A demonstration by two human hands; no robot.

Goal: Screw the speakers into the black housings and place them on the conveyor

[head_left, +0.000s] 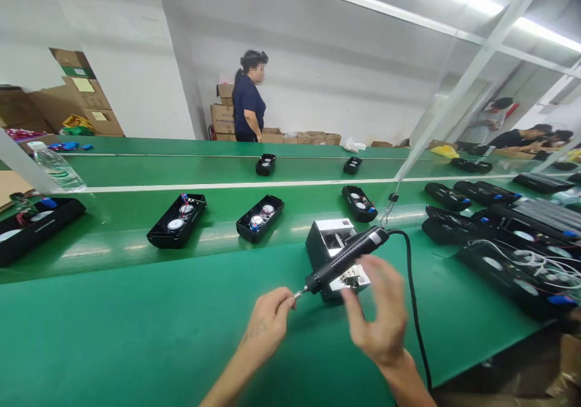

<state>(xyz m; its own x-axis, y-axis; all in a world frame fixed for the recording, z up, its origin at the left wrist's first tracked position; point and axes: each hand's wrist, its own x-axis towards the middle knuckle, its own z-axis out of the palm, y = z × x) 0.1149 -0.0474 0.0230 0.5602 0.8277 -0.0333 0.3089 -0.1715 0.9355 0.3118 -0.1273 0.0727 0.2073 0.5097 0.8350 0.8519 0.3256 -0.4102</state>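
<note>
Black casings [160, 241] on the green bench [136, 322] held round pale discs [175, 225], with red wires [183, 200] and blue connectors [255, 228] in some. The slim black electric screwdriver [347, 258] slanted over a black-and-white box [316, 251], the left hand [267, 322] pinched on its metal bit [298, 294], while the right hand [384, 316], blurred and spread wide, was just beside the tool.

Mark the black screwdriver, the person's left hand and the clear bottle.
Black screwdriver [347, 260], head view: middle of its body.
Left hand [271, 316], head view: back of the hand.
Clear bottle [58, 168], head view: its side.
</note>
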